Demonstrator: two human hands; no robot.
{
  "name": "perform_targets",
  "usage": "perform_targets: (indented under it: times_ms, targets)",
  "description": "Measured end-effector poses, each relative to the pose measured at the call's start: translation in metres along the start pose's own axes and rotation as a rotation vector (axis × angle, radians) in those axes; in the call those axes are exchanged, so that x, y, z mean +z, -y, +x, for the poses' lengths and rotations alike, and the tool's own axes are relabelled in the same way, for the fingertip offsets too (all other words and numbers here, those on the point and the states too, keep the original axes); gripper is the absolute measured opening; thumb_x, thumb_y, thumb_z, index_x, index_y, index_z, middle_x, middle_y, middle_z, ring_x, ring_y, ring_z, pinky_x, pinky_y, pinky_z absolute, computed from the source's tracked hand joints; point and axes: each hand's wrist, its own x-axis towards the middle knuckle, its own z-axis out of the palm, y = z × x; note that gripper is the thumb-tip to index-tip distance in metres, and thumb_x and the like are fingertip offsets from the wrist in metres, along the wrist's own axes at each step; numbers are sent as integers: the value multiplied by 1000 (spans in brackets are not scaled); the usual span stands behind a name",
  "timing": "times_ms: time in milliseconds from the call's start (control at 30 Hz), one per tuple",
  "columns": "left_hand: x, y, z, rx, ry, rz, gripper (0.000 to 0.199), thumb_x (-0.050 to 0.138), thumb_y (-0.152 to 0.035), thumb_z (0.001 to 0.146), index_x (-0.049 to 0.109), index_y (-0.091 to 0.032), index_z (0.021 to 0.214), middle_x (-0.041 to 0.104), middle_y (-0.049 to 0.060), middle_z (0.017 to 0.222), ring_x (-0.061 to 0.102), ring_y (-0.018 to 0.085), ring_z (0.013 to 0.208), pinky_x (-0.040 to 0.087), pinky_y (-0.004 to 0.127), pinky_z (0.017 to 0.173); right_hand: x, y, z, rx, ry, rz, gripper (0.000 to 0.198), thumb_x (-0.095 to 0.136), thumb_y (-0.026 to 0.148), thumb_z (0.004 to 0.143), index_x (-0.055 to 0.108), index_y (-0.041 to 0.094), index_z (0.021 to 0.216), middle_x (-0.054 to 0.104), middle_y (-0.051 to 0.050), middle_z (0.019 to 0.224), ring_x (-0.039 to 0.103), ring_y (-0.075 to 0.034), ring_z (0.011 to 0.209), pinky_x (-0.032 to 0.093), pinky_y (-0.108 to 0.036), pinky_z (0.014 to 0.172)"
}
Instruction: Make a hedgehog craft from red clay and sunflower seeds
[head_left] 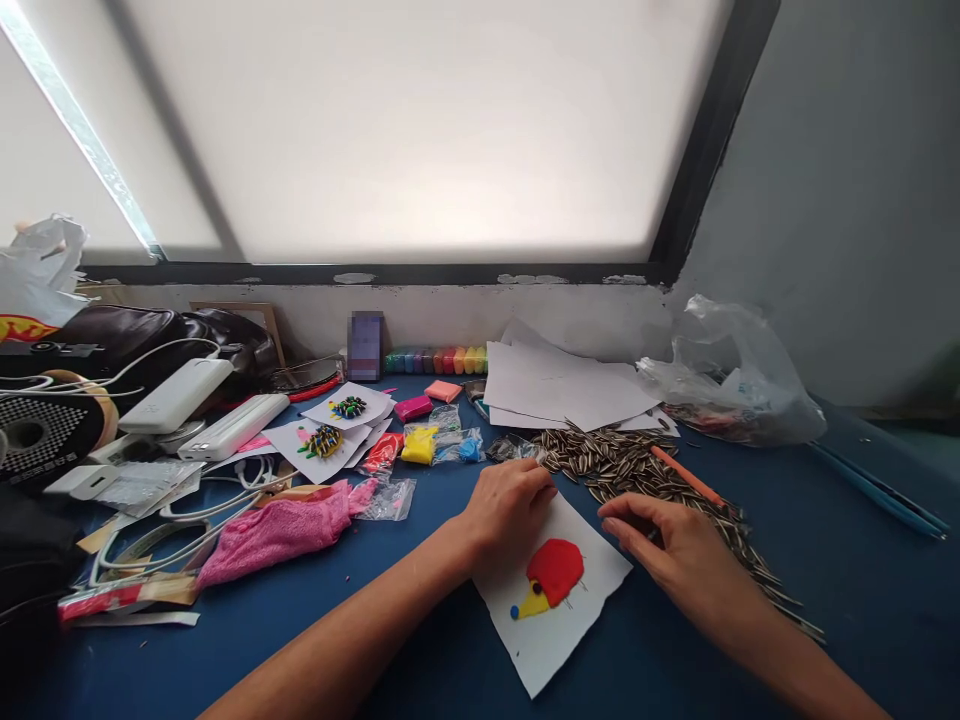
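Note:
A white sheet of paper (534, 655) lies tilted in front of me, bearing a hedgehog-like figure in modelling clay. Its body is a red clay piece (556, 570), its face a yellow clay piece (532, 602), with a dark eye and a blue nose. Thin drawn lines stand by its lower edge. My left hand (511, 505) rests on the paper's upper left part, fingers curled and their tips hidden. Just off the paper's right corner, my right hand (667, 540) has thumb and forefinger drawn together; anything between them is too small to make out. Beside it spreads a pile of striped sunflower seeds (600, 460).
An orange stick (686, 475) lies on the seeds. Behind are blank sheets (562, 385) and a plastic bag (735, 390). Left stand clay packets (420, 444), two seed-covered clay figures (322, 441), a pink cloth (285, 530), white power banks (234, 425), cables and a phone (365, 345).

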Motion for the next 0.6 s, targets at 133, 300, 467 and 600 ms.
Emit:
perform_targets:
  times_ms: [133, 300, 467, 600]
  targets:
    - [3, 2, 4, 128, -46, -80, 13, 49, -20, 91, 60, -17, 85, 65, 3, 90, 58, 15, 85, 43, 25, 74, 3, 1, 0, 16, 16, 90, 22, 53, 40, 81, 67, 23, 83, 72, -2, 83, 66, -20, 79, 48, -28, 69]
    - [-1, -3, 12, 221, 41, -37, 15, 43, -19, 94, 57, -18, 92, 65, 3, 93, 56, 15, 88, 44, 26, 78, 3, 2, 1, -13, 1, 28, 20, 52, 37, 82, 64, 22, 78, 69, -2, 74, 62, -19, 70, 46, -28, 63]
    - [1, -6, 18, 302, 127, 102, 14, 42, -16, 92, 56, -18, 88, 62, 3, 90, 54, 15, 83, 42, 26, 69, 4, 3, 0, -49, 28, -12, 19, 50, 34, 84, 63, 22, 77, 66, -1, 71, 59, -17, 66, 44, -27, 60]
    - [2, 1, 19, 292, 158, 147, 18, 38, -16, 95, 55, -18, 89, 61, 4, 90, 53, 15, 84, 41, 26, 70, 8, 7, -5, -59, 77, -32, 18, 48, 32, 85, 61, 23, 76, 64, 0, 69, 58, -16, 64, 43, -26, 59]
